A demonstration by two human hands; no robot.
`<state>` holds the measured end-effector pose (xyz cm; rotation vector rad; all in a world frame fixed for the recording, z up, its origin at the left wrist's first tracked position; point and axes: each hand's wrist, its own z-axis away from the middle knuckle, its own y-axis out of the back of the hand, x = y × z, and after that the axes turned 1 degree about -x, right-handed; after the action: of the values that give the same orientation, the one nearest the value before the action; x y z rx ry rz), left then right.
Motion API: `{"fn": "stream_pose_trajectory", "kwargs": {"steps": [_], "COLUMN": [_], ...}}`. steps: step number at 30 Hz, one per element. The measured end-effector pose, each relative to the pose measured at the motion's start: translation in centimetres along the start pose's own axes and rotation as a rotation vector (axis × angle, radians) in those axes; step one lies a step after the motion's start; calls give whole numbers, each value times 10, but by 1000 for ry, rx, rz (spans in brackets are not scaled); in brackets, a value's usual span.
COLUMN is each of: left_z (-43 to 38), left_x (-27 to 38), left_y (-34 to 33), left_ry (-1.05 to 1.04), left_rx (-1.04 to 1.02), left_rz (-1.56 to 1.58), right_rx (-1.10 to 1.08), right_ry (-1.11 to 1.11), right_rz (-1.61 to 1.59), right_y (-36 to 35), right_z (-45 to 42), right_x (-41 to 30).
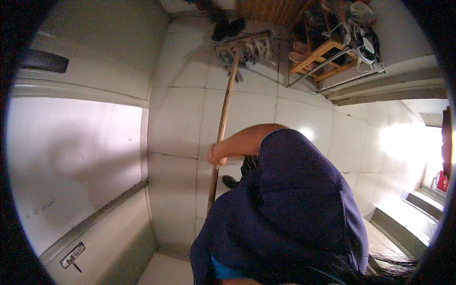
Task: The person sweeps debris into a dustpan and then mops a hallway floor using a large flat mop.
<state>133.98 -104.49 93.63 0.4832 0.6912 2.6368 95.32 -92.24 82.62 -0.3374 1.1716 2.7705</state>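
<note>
My right hand (217, 154) is closed around the wooden handle (224, 110) of a mop, with my bare forearm reaching in from the right. The mop's grey, shaggy strand head (245, 51) lies on the tiled floor (242, 107) at the far end. Toward me, the handle's lower part in the picture passes out of sight behind my dark purple top (292, 199). My left hand is out of view. Below my right forearm, part of a patterned trouser leg (249, 166) and a dark shoe (230, 181) show.
Another person's dark shoes (228, 29) are right beside the mop head. A door with a handle (73, 255) runs along the left. At upper right, a wooden rack (317, 57) holds footwear and other items. A brown wooden surface (270, 12) borders the far end.
</note>
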Motion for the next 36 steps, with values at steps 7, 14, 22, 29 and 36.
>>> {"fn": "stream_pose_trajectory", "kwargs": {"steps": [7,14,22,29,36], "left_z": [-104,-53,66,289,273], "left_x": [160,242,6,-42,-110], "left_y": [-21,-21,8,69,-21], "left_ry": [-330,-401,16,-215,273], "left_rx": [-140,194,113,344,69], "left_rz": [341,-387,-61,-915,-433], "right_rx": [8,249,92,253,102], "right_ry": [-362,-559,-58,539,607], "right_rz": [-101,-202,-509,-367,-334], "right_y": [-68,-106,-135,-28,-73], "right_z": [38,84,-36,-5,2], "right_x": [149,107,-95,-316,-338]}}
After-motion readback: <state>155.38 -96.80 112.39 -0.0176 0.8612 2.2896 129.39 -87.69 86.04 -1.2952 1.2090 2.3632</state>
